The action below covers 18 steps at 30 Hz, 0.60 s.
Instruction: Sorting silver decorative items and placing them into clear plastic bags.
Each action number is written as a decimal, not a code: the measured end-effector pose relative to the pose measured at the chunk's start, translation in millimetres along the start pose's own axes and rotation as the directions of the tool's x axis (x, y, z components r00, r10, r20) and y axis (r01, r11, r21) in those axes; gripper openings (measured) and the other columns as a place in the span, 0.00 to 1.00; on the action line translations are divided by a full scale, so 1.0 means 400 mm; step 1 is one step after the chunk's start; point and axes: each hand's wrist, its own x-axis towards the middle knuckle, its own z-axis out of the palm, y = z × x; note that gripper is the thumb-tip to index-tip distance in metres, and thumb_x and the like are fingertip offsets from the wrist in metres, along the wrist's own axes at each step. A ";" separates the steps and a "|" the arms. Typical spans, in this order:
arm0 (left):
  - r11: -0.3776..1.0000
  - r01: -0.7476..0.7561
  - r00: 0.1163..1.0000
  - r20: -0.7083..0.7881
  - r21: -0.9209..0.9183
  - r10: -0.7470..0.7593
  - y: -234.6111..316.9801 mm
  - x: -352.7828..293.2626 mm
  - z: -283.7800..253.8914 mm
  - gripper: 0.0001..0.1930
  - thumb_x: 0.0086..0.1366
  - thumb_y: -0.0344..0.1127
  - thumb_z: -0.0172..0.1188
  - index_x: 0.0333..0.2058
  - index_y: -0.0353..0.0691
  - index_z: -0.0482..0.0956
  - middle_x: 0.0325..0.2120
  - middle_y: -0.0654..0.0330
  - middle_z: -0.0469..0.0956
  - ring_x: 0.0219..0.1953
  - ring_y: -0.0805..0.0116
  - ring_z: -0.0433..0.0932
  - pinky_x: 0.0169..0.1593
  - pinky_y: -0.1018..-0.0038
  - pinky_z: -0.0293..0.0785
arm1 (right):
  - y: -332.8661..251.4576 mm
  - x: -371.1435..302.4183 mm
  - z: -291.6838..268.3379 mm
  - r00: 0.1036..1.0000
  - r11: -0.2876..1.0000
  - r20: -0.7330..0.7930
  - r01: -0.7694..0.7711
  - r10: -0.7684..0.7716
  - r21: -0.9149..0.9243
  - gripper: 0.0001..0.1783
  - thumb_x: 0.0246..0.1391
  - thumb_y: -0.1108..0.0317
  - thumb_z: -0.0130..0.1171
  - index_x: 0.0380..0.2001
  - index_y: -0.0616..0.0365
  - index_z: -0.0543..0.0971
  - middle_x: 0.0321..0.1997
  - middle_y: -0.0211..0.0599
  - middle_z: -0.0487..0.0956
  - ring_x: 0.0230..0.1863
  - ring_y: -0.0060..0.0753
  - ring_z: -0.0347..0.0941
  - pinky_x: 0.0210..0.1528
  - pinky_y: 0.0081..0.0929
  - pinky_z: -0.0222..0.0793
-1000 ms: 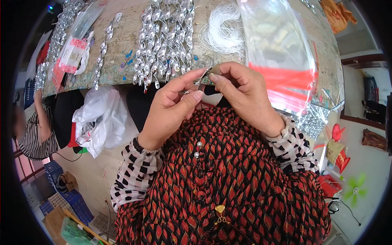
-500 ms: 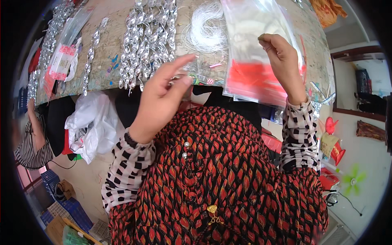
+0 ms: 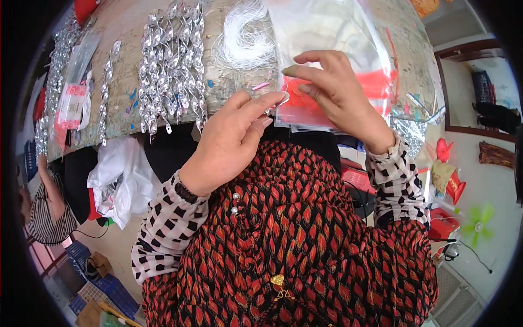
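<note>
Now your left hand (image 3: 229,133) pinches a small silvery piece (image 3: 268,112); your right hand (image 3: 344,99), fingers parted, partly hides red-banded clear plastic bags (image 3: 327,34) beside coiled white string (image 3: 248,41).

The twisted strips (image 3: 171,71) are gleaming like silvery metal foil, and the hank of white cord (image 3: 248,41) is showing a smooth sheen. Clear plastic sleeves (image 3: 327,35) are throwing glossy highlights. The table (image 3: 124,76) is looking rough and matt (stained, too), the patterned cloth garment (image 3: 294,245) soft and dull. The half-hidden piece (image 3: 284,99) at the left fingers (image 3: 259,107) is glinting, perhaps metallic.
</note>
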 end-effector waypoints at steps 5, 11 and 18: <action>1.000 -0.015 1.000 0.021 0.018 0.015 0.011 0.002 0.000 0.21 0.59 0.24 0.53 0.52 0.45 0.72 0.31 0.55 0.68 0.30 0.57 0.71 0.35 0.68 0.69 | 0.007 0.003 0.000 0.986 0.987 0.060 0.159 -0.159 -0.009 0.09 0.49 0.72 0.57 0.37 0.53 0.78 0.46 0.33 0.73 0.51 0.41 0.63 0.54 0.33 0.57; 1.000 -0.025 1.000 0.018 -0.011 0.025 0.003 0.013 0.000 0.21 0.59 0.24 0.53 0.52 0.45 0.72 0.30 0.55 0.68 0.30 0.57 0.71 0.34 0.68 0.68 | 0.012 0.004 -0.005 0.989 0.992 0.070 0.125 -0.127 0.027 0.05 0.49 0.74 0.57 0.32 0.56 0.76 0.38 0.33 0.74 0.46 0.38 0.65 0.50 0.32 0.60; 0.995 -0.037 0.999 0.016 0.098 0.036 0.018 0.070 -0.011 0.22 0.57 0.24 0.51 0.52 0.44 0.74 0.26 0.53 0.68 0.28 0.57 0.70 0.34 0.66 0.68 | 0.057 0.036 -0.070 0.998 0.973 0.051 -0.056 0.045 0.226 0.04 0.50 0.72 0.60 0.30 0.60 0.79 0.32 0.31 0.76 0.40 0.29 0.69 0.47 0.25 0.63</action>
